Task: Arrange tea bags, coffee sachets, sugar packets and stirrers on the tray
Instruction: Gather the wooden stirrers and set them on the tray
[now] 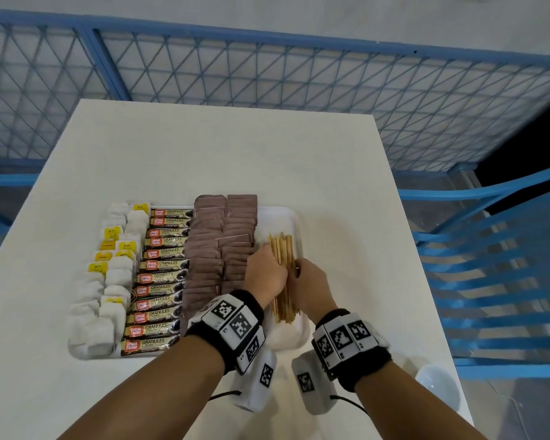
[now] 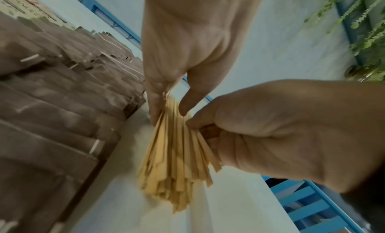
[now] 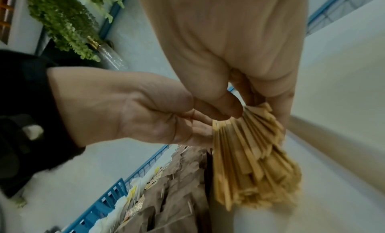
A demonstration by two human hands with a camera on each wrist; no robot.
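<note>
Both hands meet over the tray's [image 1: 294,217] three o'clock end. The left hand [image 1: 265,274] and right hand [image 1: 308,282] each curl their fingers [image 2: 188,101] round the wooden stirrers [image 1: 283,254], apparently lifted slightly.

Twelve coffee sachets [image 1: 159,274], one tray [image 1: 294,217]

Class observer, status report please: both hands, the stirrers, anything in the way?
Left hand and right hand both gripping the stirrers. Bundle over the tray's right end, beside the brown packets. Nothing in the way.
</note>
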